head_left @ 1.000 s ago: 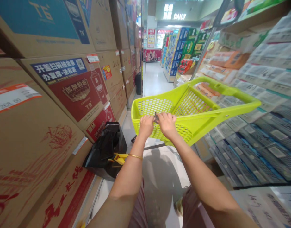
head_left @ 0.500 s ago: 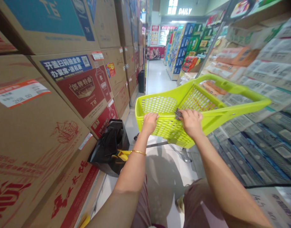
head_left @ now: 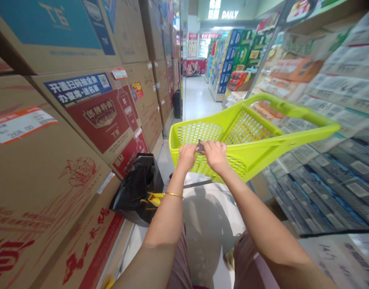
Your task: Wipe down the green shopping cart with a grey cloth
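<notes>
While your left hand (head_left: 187, 155) is gripping cart (head_left: 258, 154) rim, your right hand (head_left: 214, 154), just beside, is pinching grey wad (head_left: 200, 147) against it; bag (head_left: 139, 180) is standing by boxes (head_left: 103, 116).

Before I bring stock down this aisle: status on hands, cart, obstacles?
Left hand on cart; right hand alongside, grey wad at its fingertips. Cart angled across the way ahead. Black bag on floor by boxes.
</notes>
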Demonstrator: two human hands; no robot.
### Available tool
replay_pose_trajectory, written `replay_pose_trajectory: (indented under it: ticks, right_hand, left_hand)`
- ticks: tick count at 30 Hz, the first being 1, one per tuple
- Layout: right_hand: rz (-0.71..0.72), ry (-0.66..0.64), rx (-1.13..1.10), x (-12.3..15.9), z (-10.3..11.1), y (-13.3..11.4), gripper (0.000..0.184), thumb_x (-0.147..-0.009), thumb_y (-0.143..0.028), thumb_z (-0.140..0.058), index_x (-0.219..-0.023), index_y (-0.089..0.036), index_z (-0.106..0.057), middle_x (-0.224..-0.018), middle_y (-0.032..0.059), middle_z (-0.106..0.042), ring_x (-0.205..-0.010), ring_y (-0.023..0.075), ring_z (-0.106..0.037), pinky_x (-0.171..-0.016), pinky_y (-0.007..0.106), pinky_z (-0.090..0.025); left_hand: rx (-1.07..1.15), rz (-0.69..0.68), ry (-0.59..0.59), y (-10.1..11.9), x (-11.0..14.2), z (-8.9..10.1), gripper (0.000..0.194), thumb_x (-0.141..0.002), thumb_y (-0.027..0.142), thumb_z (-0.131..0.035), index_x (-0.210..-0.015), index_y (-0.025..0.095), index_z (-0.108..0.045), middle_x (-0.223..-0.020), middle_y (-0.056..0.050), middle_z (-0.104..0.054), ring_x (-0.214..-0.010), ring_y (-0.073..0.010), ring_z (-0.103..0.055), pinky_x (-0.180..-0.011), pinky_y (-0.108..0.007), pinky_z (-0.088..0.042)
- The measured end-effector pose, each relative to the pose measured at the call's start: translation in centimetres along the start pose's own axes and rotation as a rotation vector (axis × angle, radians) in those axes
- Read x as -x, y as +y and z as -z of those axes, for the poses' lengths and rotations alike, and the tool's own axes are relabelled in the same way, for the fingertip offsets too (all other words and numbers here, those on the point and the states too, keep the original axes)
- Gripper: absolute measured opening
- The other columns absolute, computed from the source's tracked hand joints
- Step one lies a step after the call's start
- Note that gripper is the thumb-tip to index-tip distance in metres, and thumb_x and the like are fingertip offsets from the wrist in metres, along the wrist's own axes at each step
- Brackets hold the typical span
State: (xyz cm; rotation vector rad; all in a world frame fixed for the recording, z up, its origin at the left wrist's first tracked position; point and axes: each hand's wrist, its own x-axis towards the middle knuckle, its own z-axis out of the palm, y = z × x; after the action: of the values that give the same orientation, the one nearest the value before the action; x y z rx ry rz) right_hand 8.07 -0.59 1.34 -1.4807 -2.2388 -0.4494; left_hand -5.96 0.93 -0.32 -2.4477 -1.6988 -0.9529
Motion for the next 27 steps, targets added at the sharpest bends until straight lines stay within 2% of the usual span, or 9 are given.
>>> replay_pose_trajectory:
  ticks: [4, 10, 13, 17, 20, 27]
  right_hand:
    - [0.012, 0.015, 0.022, 0.9, 0.8, 2.2, 0.034, -0.092, -0.032, -0.038, -0.121, -0.022, -0.051, -0.110, 0.0076, -0.059, -0.097, 0.0217, -0.043, -0.084, 0.034, -0.022]
    - [-0.105, 0.105, 0.068, 2.5, 1.4, 5.1, 0.033, -0.090, -0.028, -0.040, -0.120, -0.021, -0.052, -0.114, 0.0088, -0.058, -0.104, 0.0231, -0.041, -0.089, 0.036, -0.021]
    - [-0.151, 0.100, 0.056, 2.2, 1.1, 4.1, 0.033, -0.090, -0.027, -0.040, -0.119, -0.021, -0.053, -0.112, 0.0094, -0.058, -0.101, 0.0238, -0.041, -0.087, 0.037, -0.021]
    - [-0.115, 0.048, -0.004, 0.6, 0.1, 0.7, 0.031, -0.091, -0.028, -0.039, -0.118, -0.022, -0.053, -0.110, 0.0092, -0.059, -0.097, 0.0229, -0.042, -0.084, 0.036, -0.022]
    - [-0.146, 0.029, -0.027, -0.4, -0.6, -1.3, 0.029, -0.092, -0.025, -0.037, -0.115, -0.022, -0.055, -0.108, 0.0092, -0.060, -0.097, 0.0225, -0.042, -0.084, 0.037, -0.022]
    - [-0.133, 0.022, -0.015, -0.5, -0.5, -1.5, 0.029, -0.093, -0.027, -0.038, -0.117, -0.022, -0.054, -0.108, 0.0093, -0.060, -0.098, 0.0223, -0.044, -0.085, 0.036, -0.023]
  left_hand:
    - [0.005, -0.001, -0.008, -0.2, -0.1, 0.1, 0.024, -0.093, 0.023, -0.037, -0.088, 0.020, -0.060, -0.088, -0.004, -0.063, -0.087, -0.0182, -0.053, -0.080, -0.031, -0.036]
    - [-0.003, 0.012, 0.002, -0.3, -0.2, -0.1, 0.024, -0.092, 0.023, -0.037, -0.087, 0.020, -0.061, -0.086, -0.005, -0.063, -0.085, -0.0186, -0.053, -0.078, -0.032, -0.036]
    - [-0.010, 0.014, 0.017, -0.2, -0.2, -0.5, 0.025, -0.092, 0.023, -0.036, -0.086, 0.020, -0.060, -0.086, -0.005, -0.063, -0.084, -0.0187, -0.053, -0.077, -0.032, -0.036]
    - [-0.018, 0.019, 0.024, -0.1, -0.3, -0.8, 0.026, -0.092, 0.023, -0.036, -0.085, 0.020, -0.060, -0.085, -0.006, -0.063, -0.085, -0.0195, -0.053, -0.078, -0.033, -0.036]
    - [-0.022, 0.017, 0.026, -0.2, -0.3, -0.7, 0.026, -0.093, 0.022, -0.036, -0.082, 0.019, -0.060, -0.084, -0.006, -0.063, -0.084, -0.0192, -0.053, -0.077, -0.032, -0.036]
    - [-0.016, -0.009, 0.015, -0.4, -0.2, -0.1, 0.025, -0.093, 0.023, -0.036, -0.089, 0.018, -0.060, -0.088, -0.006, -0.064, -0.086, -0.0184, -0.055, -0.080, -0.031, -0.038]
